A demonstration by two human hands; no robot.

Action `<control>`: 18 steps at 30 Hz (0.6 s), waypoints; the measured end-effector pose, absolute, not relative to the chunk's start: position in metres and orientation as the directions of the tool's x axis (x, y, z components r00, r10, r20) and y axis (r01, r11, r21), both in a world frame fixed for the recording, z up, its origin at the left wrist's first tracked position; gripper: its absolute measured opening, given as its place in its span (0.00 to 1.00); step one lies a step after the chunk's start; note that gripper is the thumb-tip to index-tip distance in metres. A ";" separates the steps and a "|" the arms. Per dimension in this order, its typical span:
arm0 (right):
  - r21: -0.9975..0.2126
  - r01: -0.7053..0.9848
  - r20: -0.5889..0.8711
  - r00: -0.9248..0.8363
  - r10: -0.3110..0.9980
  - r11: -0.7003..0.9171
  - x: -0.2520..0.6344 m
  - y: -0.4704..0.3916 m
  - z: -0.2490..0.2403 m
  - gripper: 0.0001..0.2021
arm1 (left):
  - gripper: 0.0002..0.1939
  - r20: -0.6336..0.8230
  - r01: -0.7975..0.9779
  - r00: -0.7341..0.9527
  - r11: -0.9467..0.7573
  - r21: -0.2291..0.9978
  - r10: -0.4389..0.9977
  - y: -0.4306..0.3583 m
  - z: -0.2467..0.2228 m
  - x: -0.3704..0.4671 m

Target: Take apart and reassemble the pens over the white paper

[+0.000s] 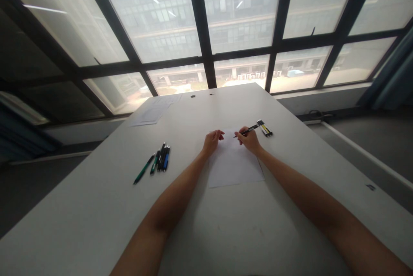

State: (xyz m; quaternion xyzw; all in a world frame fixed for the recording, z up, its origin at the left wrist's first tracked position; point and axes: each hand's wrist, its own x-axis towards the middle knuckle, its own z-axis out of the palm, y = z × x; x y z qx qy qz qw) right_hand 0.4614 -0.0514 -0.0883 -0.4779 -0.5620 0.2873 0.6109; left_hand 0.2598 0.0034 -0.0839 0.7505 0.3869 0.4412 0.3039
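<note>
A sheet of white paper (236, 166) lies on the white table (206, 228) between my forearms. My right hand (249, 139) grips a dark pen (251, 130), its tip pointing down and left over the upper part of the sheet. At the sheet's upper left edge rests my left hand (213, 142), its fingers curled; what they hold, if anything, is too small to make out. Several pens (161, 158), black, green and blue, lie in a group on the left, beside a separate green pen (143, 169). Just beyond my right hand is a row of pens (265, 128), one with yellow.
Stacked papers (150, 114) lie at the table's far left. A small dark object (371, 187) is near the right edge. Two small round marks sit near the far edge, below large windows (240, 5). Curtains hang at both sides.
</note>
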 end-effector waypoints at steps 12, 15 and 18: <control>-0.910 0.302 0.320 0.073 0.945 0.285 0.460 -0.054 -0.094 0.11 | 0.28 0.433 0.307 0.313 -0.522 0.796 0.845 -0.002 -0.078 0.261; -0.914 0.288 0.320 0.073 0.945 0.287 0.459 -0.055 -0.094 0.11 | 0.28 0.433 0.309 0.317 -0.524 0.794 0.844 -0.003 -0.078 0.261; -0.913 0.290 0.320 0.075 0.944 0.287 0.459 -0.056 -0.093 0.10 | 0.28 0.427 0.323 0.319 -0.521 0.791 0.846 -0.003 -0.078 0.260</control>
